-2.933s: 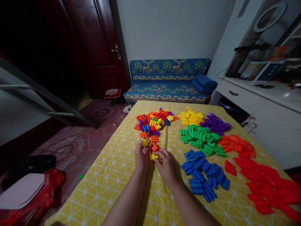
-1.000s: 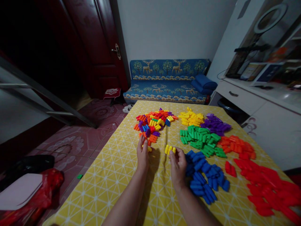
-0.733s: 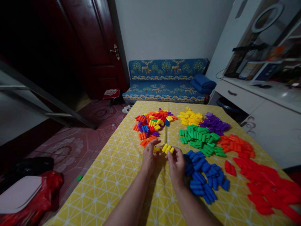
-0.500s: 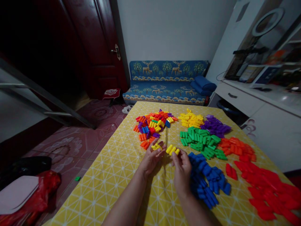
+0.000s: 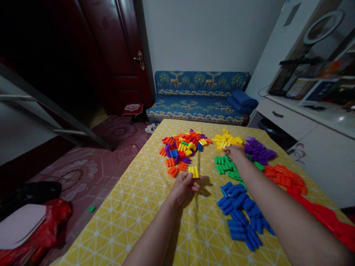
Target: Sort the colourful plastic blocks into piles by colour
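Observation:
My left hand (image 5: 183, 186) pinches a yellow plastic toy block (image 5: 194, 172) of joined rounded bars, held above the table in front of the mixed pile. My right hand (image 5: 235, 152) reaches over the green blocks (image 5: 225, 164) to the near edge of the yellow pile (image 5: 230, 139). Its fingertips are closed on a yellow block (image 5: 224, 145) at that edge, partly covered by the fingers. The mixed-colour pile (image 5: 184, 146), with orange, red, purple, yellow and blue blocks, lies beyond my left hand. My right forearm hides parts of the green, orange and red piles.
Blue blocks (image 5: 240, 207) lie nearest on the right; purple (image 5: 259, 149), orange (image 5: 285, 176) and red blocks (image 5: 324, 214) lie farther right. A yellow patterned cloth (image 5: 133, 210) covers the table. A green block (image 5: 91, 209) is on the floor. Beyond stands a blue sofa (image 5: 191, 99).
My right hand has moved forward and right with its yellow block, from beside my left hand to the yellow pile. My left hand still holds a yellow block, now turned more upright.

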`<state>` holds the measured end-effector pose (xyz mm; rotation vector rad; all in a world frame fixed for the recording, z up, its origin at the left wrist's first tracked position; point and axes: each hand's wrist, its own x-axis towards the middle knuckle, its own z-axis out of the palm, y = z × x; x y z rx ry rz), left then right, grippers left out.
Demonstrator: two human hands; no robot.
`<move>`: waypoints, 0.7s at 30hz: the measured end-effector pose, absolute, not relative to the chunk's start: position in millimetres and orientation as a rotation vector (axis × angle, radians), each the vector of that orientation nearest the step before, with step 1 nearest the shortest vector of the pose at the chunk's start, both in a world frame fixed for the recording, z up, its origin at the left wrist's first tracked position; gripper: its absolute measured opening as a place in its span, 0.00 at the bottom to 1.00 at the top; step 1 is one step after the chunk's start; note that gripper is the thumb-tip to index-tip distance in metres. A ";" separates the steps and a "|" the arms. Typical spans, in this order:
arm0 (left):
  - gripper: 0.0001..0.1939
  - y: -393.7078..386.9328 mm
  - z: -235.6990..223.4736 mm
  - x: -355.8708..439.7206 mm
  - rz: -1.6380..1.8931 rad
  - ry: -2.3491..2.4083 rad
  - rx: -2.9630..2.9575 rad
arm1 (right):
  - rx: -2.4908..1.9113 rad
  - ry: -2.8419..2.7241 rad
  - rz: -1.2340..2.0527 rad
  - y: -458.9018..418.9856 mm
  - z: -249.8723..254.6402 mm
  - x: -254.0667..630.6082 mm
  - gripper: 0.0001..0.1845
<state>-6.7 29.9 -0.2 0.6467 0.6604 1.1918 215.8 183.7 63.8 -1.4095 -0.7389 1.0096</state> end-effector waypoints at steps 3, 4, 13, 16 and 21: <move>0.25 30.2 -1.8 -5.0 1.202 0.682 0.639 | -1.426 -0.725 0.967 184.0 64.0 210.4 0.17; 0.25 30.0 -1.7 -4.3 1.212 0.689 0.628 | -1.418 -0.736 0.955 179.9 63.4 205.5 0.18; 0.29 28.6 3.0 -1.2 1.248 0.755 0.583 | -1.278 -1.382 1.370 88.5 55.5 136.1 0.20; 0.29 27.7 2.1 0.0 1.262 0.787 0.614 | -1.218 -1.559 1.428 76.1 56.6 129.8 0.19; 0.25 25.4 -2.5 4.7 1.327 0.775 0.628 | -1.382 -1.268 1.431 99.0 56.8 149.6 0.16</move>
